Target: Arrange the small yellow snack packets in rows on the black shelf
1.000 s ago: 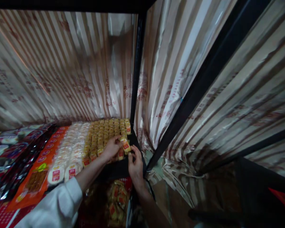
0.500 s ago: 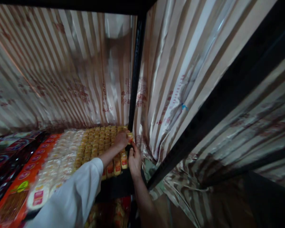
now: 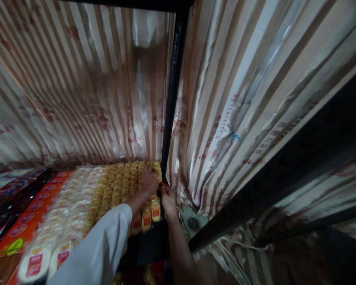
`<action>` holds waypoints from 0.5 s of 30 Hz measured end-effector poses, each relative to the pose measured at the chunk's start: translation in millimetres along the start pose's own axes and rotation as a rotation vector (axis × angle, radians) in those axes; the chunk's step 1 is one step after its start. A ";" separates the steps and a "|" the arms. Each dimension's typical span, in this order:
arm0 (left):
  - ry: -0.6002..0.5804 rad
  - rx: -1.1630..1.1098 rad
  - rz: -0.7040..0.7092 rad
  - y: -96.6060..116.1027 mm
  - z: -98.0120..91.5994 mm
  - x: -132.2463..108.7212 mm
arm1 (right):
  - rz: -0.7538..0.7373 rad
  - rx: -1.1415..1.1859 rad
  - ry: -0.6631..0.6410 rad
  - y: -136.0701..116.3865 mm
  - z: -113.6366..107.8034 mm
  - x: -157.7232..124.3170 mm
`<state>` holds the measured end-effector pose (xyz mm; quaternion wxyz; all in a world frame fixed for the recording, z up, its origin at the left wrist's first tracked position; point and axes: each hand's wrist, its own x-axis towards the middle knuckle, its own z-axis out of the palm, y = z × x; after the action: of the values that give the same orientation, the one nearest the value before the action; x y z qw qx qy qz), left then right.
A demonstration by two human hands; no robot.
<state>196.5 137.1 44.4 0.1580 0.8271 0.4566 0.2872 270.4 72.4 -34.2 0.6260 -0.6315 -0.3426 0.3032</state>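
Observation:
Yellow-wrapped snack packs (image 3: 114, 184) stand in tight rows on a dark shelf (image 3: 145, 247), and the front ones carry red labels. Over the right-hand rows lies my left hand (image 3: 150, 180), its fingers loosely spread on the pack tops. My right hand (image 3: 168, 202) comes in from the right edge, thumb and forefinger close together at the near end of a yellow snack pack (image 3: 158, 171) in the last row. Its fingertips are dim and small. Nearer me in that row stands a front pack (image 3: 156, 209), with a dark gap behind it.
A black upright post (image 3: 170, 91) rises behind the last row. Left of the yellow packs are white-wrapped packs (image 3: 68, 198), then orange bags (image 3: 32, 209) and dark packages (image 3: 14, 202). Striped curtain (image 3: 106, 79) hangs behind, and a thick black beam (image 3: 273, 170) slants across the right.
The pack that my left hand held at the back corner now sits in the last row. My left hand has spread over the packs, and my right fingertips have moved against its near end.

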 end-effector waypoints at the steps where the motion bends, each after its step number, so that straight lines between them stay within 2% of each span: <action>1: 0.003 0.018 0.004 0.0 0.0 0.8 | 0.001 0.001 -0.012 0.6 0.3 1.0; 10: -0.002 0.073 0.010 1.1 5.7 5.6 | 0.042 -0.066 -0.030 -3.2 1.1 4.5; 15: -0.107 0.293 -0.057 7.4 5.1 4.4 | 0.038 -0.111 -0.067 -7.4 2.3 3.8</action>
<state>206.3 136.9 45.7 0.0679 0.8420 0.5079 0.1686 270.3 76.7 -26.7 0.5724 -0.6612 -0.3673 0.3166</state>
